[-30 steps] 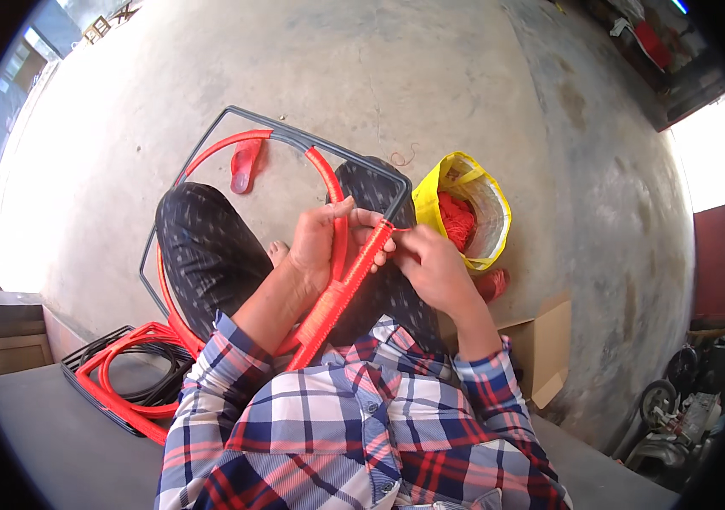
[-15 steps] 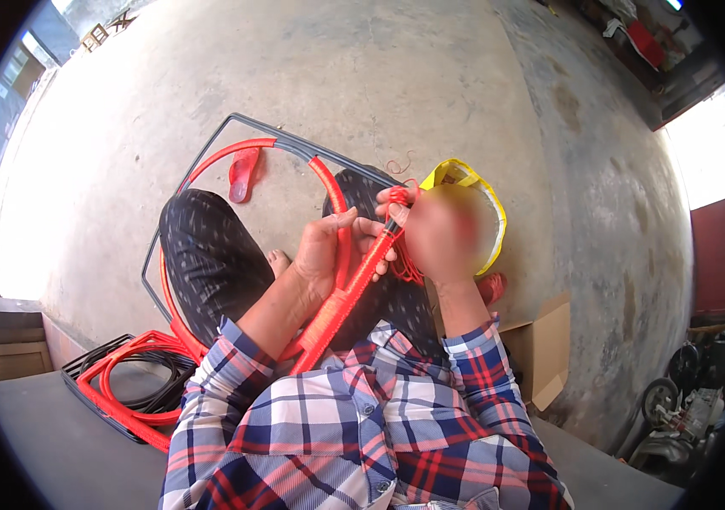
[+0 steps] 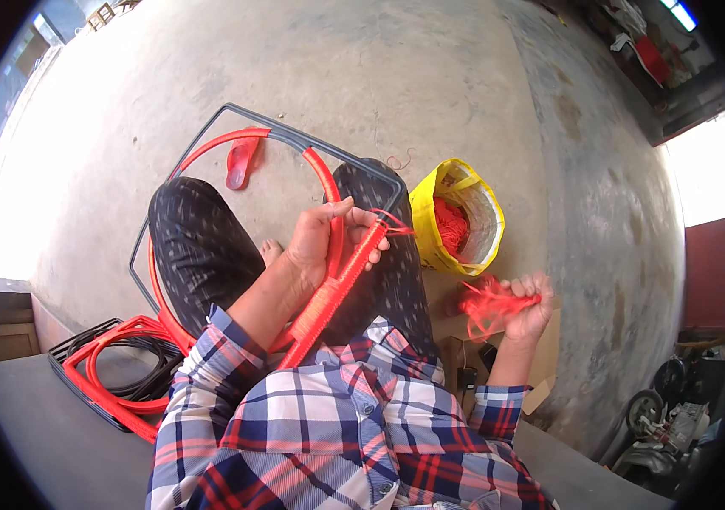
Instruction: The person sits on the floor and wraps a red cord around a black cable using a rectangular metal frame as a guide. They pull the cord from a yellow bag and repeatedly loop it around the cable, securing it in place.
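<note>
Across my lap leans a dark metal frame [image 3: 311, 141] with an inner ring. Red cord is wound tightly round a straight bar [image 3: 328, 304] of it and parts of the ring. My left hand [image 3: 321, 242] is closed around the wrapped ring beside that bar, near the bar's upper end. There, a red strand loops off the corner. Out to the right, my right hand [image 3: 529, 308] grips a blurred bundle of red cord [image 3: 490, 306], held up off my lap. Whether this bundle connects to the strand at the frame cannot be made out.
A yellow bag [image 3: 427, 223] with red cord [image 3: 451, 224] inside stands by my right knee. Below my right hand is an open cardboard box [image 3: 542, 367]. More red-wrapped frames [image 3: 90, 387] lie at my left. A red slipper [image 3: 242, 163] rests on the floor [image 3: 379, 85].
My right hand has swung away from the frame's corner, outward to the right and nearer me, with the red cord. My left hand stays on the frame. The bag's inside has come into view.
</note>
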Demonstrator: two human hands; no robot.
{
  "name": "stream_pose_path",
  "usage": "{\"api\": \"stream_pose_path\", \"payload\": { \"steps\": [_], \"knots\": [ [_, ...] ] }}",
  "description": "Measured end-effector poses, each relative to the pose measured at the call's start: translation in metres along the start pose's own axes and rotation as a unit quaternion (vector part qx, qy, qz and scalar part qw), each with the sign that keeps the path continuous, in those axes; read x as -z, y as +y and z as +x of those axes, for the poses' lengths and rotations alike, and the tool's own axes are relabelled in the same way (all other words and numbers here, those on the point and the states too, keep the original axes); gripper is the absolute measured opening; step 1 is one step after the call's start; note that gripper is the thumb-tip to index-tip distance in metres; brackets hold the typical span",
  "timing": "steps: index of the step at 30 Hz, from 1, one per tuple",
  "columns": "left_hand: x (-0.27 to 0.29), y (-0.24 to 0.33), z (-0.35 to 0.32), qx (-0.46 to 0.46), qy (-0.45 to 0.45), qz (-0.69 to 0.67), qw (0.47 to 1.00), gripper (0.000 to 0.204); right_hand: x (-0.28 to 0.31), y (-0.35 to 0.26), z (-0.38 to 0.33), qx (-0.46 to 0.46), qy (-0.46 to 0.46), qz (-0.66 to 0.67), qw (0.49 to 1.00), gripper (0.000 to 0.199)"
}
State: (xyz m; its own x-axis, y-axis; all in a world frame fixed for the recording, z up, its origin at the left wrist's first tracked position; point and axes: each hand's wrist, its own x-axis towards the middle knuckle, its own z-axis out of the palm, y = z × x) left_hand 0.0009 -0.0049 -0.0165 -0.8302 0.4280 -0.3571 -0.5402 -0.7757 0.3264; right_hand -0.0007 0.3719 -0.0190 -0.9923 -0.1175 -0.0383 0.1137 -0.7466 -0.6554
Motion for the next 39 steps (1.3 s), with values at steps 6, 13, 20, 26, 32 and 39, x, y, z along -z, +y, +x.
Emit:
{"api": "stream_pose_path", "payload": {
  "steps": [6,13,20,26,32,39],
  "knots": [
    [-0.004,0.0,-0.001,-0.002,-0.007,-0.002,1.0,0.05,0.019,0.021,0.016,-0.028,0.102,0.026,0.994,0.033],
    [-0.009,0.001,-0.002,0.007,-0.004,-0.009,1.0,0.05,-0.082,0.093,0.027,-0.135,-0.02,-0.233,0.963,0.03],
    [-0.008,0.005,-0.006,-0.015,-0.023,-0.014,1.0,0.051,-0.069,0.073,0.009,-0.137,-0.036,-0.221,0.965,0.026],
    [-0.001,0.007,-0.005,-0.014,-0.047,-0.026,0.998,0.052,-0.04,0.062,-0.04,-0.202,-0.097,-0.364,0.904,0.028],
    [0.004,0.009,-0.004,-0.028,-0.088,-0.061,0.994,0.046,-0.034,0.076,-0.053,-0.198,-0.05,-0.293,0.934,0.03],
    [0.003,0.01,-0.004,-0.034,-0.028,0.008,0.999,0.04,0.001,0.081,-0.028,-0.17,0.024,-0.264,0.949,0.027]
  ]
}}
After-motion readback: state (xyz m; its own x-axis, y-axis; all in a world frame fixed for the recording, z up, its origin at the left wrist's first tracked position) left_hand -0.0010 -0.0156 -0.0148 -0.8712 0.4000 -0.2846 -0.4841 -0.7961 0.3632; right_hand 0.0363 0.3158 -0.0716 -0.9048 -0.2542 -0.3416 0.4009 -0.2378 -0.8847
